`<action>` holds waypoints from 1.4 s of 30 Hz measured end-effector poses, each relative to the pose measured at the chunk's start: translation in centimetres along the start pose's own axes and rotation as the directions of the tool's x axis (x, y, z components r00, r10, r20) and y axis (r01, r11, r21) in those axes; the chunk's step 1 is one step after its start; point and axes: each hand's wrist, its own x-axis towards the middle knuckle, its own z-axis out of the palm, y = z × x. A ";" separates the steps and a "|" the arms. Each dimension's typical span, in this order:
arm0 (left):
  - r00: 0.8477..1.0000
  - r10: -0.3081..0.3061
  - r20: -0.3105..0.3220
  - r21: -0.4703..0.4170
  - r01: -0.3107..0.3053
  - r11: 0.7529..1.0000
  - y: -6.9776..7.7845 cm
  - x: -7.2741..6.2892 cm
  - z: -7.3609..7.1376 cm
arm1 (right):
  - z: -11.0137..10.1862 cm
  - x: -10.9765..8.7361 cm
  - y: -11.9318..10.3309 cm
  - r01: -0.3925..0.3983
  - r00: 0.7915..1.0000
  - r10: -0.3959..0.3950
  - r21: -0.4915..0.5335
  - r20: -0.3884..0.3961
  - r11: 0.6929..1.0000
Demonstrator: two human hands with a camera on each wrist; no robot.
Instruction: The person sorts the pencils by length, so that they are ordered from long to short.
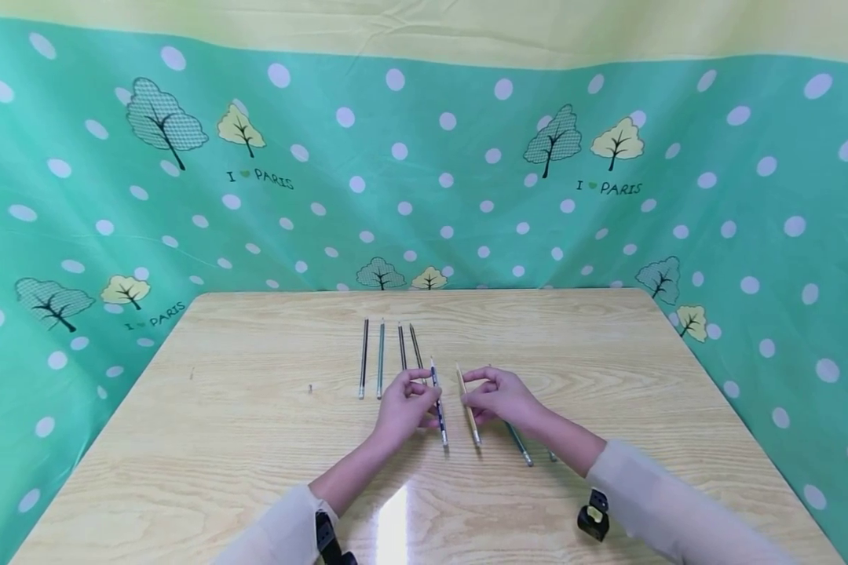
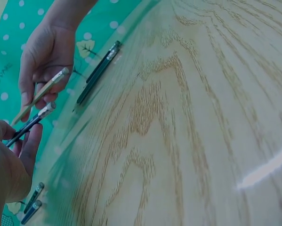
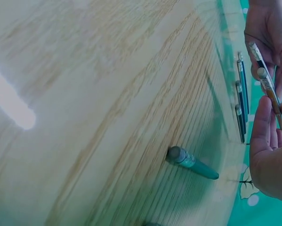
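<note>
My left hand point(image 1: 401, 410) pinches a dark blue patterned pencil point(image 1: 439, 413) with a white eraser end toward me. A hand's width to its right, my right hand point(image 1: 503, 402) grips a natural-wood coloured pencil point(image 1: 470, 416), its eraser end also toward me. Both pencils lean slightly in the head view, close to one another. In the left wrist view the wooden pencil point(image 2: 45, 90) and the blue pencil point(image 2: 31, 123) slant nearly parallel, erasers up. Beyond the left hand, a black pencil point(image 1: 363, 357), a teal pencil point(image 1: 381, 357) and two dark pencils point(image 1: 400, 341) lie in a spaced row.
A green pencil point(image 1: 519, 446) lies by the right forearm, which hides most of another pencil point(image 1: 553, 456). One tiny grey bit point(image 1: 310, 388) sits left of the row on the wooden table point(image 1: 240, 439). A green dotted cloth point(image 1: 424, 173) hangs behind the far edge.
</note>
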 end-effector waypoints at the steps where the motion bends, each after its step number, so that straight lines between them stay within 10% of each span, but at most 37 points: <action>1: 1.000 0.000 0.004 -0.002 0.000 1.000 0.2 -0.1 0.1 | 0.0 0.0 0.0 0.000 1.000 0.000 -0.002 0.002 1.000; 8: 1.000 -0.006 0.016 -0.006 0.006 1.000 2.1 -1.0 0.4 | 0.1 0.0 -0.1 0.001 1.000 -0.001 0.003 0.005 1.000; 20: 1.000 0.007 -0.017 -0.004 -0.007 1.000 0.0 0.4 0.2 | 0.4 0.4 -0.1 0.002 1.000 -0.002 0.018 -0.022 1.000; 42: 0.999 0.016 -0.049 0.040 -0.014 0.999 1.2 2.9 0.5 | 0.0 0.9 -0.2 0.018 0.997 -0.014 0.054 -0.078 0.998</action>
